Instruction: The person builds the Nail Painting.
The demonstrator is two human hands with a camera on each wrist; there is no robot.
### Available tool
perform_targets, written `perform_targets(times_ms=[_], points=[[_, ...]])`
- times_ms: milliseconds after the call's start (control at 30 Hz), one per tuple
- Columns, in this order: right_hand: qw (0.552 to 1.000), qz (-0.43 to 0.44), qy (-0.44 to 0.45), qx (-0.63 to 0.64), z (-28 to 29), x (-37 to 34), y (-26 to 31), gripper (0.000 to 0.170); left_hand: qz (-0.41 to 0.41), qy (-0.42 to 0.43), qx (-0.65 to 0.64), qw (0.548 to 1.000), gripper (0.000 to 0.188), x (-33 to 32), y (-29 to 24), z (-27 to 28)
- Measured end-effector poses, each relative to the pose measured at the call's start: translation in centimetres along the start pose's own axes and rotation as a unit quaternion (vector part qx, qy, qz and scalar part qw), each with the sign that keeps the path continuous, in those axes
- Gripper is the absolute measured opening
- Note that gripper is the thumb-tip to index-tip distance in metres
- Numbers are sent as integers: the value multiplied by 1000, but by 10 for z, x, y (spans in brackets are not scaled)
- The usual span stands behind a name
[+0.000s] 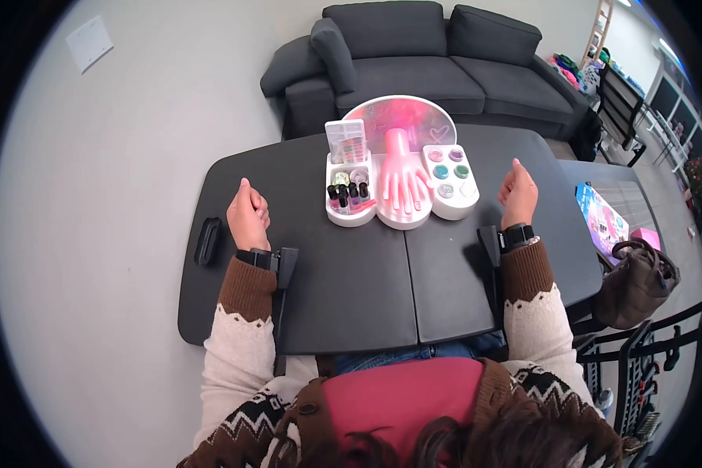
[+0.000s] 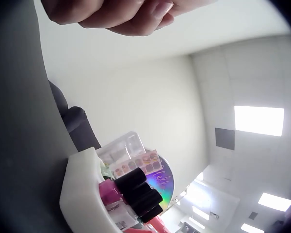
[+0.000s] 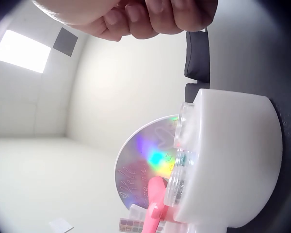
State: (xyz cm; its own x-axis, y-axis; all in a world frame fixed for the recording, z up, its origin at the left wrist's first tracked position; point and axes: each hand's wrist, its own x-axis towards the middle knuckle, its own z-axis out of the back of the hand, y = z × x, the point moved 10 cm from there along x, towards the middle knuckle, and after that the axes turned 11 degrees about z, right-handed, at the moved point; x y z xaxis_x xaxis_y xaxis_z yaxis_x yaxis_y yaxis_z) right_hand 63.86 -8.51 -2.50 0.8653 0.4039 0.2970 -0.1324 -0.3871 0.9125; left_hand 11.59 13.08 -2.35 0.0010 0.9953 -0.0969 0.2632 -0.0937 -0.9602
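Note:
My left hand is held at the table's left side, fingers curled in with nothing in them; its curled fingers show at the top of the left wrist view. My right hand, likewise curled and holding nothing, is just right of a white nail set. The set has a pink model hand in the middle and a round iridescent back panel. On its left part are dark-capped polish bottles and a clear case; small glitter pots sit on its right part. Neither hand touches the set.
A black case lies near the left edge of the dark table. Behind stands a grey sofa. To the right are a side table with a colourful box, a pink box and a brown bag.

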Motion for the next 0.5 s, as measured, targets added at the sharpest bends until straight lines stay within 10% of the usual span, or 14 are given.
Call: perform_targets(times_ms=[200,300,433,500], points=[[1000,10,24,-17,-4,-2,7,47,-48,-27,44,998,17,12,-13,38],[997,53,56,-18,-3,1,22,47,-76,-91,182,976,51,-2,-39,91],[991,67,110,21,-11,-7,52,48,-139,-213,556,792,84,-27,-62,140],[980,84,180,-11,-25,-17,65,47,-18,-212,716,665,96,-41,-54,149]])
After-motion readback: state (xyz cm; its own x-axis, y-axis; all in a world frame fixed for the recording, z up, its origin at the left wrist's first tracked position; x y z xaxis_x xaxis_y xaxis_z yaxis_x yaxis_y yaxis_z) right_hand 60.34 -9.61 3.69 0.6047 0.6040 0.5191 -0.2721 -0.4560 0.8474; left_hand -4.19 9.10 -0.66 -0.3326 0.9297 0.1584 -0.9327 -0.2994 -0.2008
